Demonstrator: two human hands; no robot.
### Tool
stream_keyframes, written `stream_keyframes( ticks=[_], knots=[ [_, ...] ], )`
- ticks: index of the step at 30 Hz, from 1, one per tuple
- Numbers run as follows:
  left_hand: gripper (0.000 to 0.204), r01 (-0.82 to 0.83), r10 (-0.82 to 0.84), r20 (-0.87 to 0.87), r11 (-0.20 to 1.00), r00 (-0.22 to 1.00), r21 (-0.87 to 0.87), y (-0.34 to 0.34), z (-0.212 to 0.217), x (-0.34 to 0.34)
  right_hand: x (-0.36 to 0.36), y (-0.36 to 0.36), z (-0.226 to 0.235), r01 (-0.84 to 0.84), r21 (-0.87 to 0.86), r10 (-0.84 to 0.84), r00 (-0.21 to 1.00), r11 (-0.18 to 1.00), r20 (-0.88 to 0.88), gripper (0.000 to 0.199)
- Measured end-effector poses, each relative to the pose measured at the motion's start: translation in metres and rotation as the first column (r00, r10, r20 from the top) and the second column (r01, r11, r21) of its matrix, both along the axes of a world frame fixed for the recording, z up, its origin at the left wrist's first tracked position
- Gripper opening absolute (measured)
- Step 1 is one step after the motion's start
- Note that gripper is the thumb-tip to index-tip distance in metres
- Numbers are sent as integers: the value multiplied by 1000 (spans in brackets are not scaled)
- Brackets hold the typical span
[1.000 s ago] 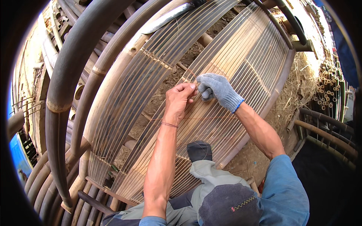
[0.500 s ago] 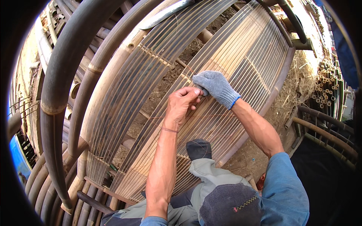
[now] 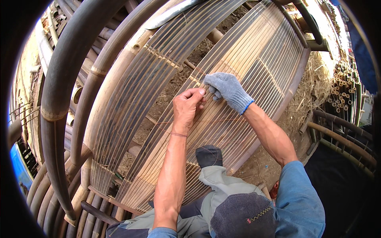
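Observation:
My bare left hand point(image 3: 188, 104) is closed in a pinch, thumb against forefinger, just above a slatted bamboo panel point(image 3: 254, 71). Whatever lies between its fingertips is too small to make out. Right beside it, my right hand point(image 3: 227, 89), in a grey knit glove with a blue cuff, has its fingers curled together near the panel's left edge. A thin reddish strand point(image 3: 199, 71), wire or cord, leads up from the gloved fingertips. More of this strand stretches across the slats below both hands. A dark reddish band circles my left wrist.
A second slatted bamboo panel point(image 3: 139, 91) lies to the left, across a gap showing soil. Thick curved dark bamboo poles point(image 3: 59, 87) rise at the far left. Cut bamboo tubes point(image 3: 343, 89) are stacked at right beside straw. My shoe point(image 3: 209, 157) rests on the near panel.
My left hand has shifted slightly up and left, its fingertips parting a little from the glove. The gloved hand has moved slightly to the right.

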State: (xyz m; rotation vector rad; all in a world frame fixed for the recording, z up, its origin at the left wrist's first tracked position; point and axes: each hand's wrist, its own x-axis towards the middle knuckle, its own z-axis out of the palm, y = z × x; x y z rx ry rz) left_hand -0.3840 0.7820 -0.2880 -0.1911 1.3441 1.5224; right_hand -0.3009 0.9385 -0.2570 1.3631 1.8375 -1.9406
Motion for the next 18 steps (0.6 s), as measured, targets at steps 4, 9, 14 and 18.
stream_keyframes(
  ticks=[4,9,14,18],
  knots=[
    [24,-20,19,30,1000,999,12,-4,2,-4,1,2,2,18,-46,-17,1000,999,9,30],
    [19,155,-155,22,988,988,14,-1,17,-5,3,-4,-3,-119,135,124,992,984,-27,29],
    [18,174,-174,-1,984,985,-32,2,19,-5,1,-5,-4,-151,255,171,983,955,-60,38],
    [20,58,-56,54,998,997,-36,-4,14,-8,2,-1,-2,-147,135,136,987,980,89,39]
  ],
)
